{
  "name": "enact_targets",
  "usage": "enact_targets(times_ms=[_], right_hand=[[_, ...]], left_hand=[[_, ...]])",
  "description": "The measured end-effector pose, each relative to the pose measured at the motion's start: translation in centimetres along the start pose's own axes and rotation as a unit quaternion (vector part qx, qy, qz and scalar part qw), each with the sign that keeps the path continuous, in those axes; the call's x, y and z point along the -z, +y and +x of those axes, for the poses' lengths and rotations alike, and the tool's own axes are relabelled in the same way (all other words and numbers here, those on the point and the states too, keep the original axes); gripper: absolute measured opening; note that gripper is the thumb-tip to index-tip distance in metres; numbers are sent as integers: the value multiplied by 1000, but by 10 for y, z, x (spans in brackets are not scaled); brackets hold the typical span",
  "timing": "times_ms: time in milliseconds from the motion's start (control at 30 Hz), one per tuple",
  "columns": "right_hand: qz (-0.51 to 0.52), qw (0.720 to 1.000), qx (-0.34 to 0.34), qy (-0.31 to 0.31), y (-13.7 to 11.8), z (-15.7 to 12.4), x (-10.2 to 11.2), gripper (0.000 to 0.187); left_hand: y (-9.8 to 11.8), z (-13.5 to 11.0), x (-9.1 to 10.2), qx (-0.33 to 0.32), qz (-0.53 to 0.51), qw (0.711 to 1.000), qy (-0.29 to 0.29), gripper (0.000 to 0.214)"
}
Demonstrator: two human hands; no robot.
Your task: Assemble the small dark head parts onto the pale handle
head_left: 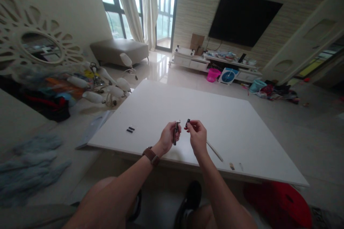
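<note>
My left hand (168,137) is closed round a thin dark tool (175,132) that stands roughly upright, its light tip at the top. My right hand (196,133) pinches a small black part (187,122) between thumb and fingers, a few centimetres right of the tool's tip. Both hands hover above the near edge of a large white board (228,114). A brown watch (151,155) sits on my left wrist. Two small black pieces (130,129) lie on the board to the left of my hands.
A thin pale stick (215,151) and small bits (232,166) lie on the board near my right forearm. A lamp fixture with white shades (107,89) lies on the floor at left. A red stool (279,204) stands under the board's right corner. My knees and dark shoes (188,200) are below.
</note>
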State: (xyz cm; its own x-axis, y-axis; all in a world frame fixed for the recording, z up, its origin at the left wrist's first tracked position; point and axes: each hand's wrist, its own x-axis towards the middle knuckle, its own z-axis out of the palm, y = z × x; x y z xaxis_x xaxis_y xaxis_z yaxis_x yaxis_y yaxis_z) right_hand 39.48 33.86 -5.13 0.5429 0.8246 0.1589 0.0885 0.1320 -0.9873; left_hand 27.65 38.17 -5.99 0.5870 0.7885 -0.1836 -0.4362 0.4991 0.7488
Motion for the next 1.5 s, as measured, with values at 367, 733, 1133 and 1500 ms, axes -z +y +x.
enact_targets(times_ms=[367,733,1133,1500], right_hand=[[43,999,-23,3,3,6,-1,19],[18,1000,-22,2,5,7,2,23],[48,999,-18,4,-6,7,4,24],[94,995,-33,-26,1,9,4,19]], left_hand=[[-4,6,-3,-38,99,994,-9,36],[-7,6,1,-65,161,985,-16,37],[6,2,-3,-120,255,960,-8,32],[8,5,7,-166,317,934,-7,33]])
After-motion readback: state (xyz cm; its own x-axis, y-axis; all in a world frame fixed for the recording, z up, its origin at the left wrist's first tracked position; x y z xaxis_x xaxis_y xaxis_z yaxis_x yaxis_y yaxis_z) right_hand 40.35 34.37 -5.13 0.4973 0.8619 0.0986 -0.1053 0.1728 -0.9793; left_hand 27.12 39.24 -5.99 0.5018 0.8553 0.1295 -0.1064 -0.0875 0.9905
